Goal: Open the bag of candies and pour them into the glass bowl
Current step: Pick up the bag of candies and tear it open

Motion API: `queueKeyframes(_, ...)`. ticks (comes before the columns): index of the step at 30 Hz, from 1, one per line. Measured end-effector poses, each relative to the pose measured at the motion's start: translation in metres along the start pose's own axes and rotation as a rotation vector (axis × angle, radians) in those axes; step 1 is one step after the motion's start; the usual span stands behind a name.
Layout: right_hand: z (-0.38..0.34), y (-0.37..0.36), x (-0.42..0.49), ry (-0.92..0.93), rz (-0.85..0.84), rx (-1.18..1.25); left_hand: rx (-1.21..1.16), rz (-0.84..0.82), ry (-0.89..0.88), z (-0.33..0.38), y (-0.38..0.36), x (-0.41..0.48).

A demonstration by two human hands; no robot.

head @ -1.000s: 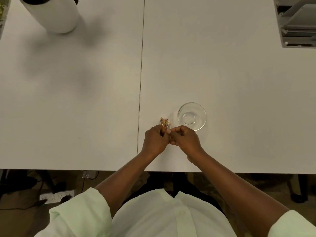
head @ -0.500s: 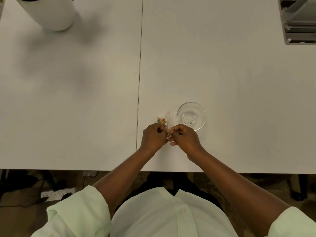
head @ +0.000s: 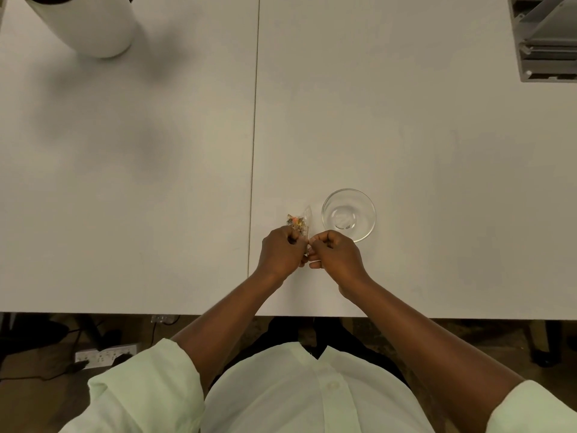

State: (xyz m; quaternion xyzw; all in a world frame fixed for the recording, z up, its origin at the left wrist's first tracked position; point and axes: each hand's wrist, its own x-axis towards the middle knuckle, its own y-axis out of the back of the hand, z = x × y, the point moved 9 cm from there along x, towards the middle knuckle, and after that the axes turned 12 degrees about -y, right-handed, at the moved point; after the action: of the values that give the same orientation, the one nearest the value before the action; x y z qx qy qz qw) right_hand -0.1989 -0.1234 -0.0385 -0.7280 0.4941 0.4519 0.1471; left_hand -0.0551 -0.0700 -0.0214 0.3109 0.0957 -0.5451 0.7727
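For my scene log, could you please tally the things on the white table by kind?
Small clear plastic candy bag, held by left hand and right hand: 1
Clear round glass bowl, empty: 1
White cylindrical container: 1
Grey metal tray rack: 1
Total: 4

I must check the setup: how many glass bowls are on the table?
1. The bowl stands empty just beyond the right hand, beside the candy bag.

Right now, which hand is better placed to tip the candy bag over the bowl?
Probably the left hand: it grips the body of the bag, while the right hand only pinches its near edge. The empty bowl sits just right of the bag.
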Motion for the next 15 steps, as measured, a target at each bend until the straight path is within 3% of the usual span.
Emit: queueKeyframes(15,-0.0071,0.0034,-0.0019,0.079,0.1,-0.139,0.049,0.059,-0.016,-0.0012,-0.0026,-0.0057)
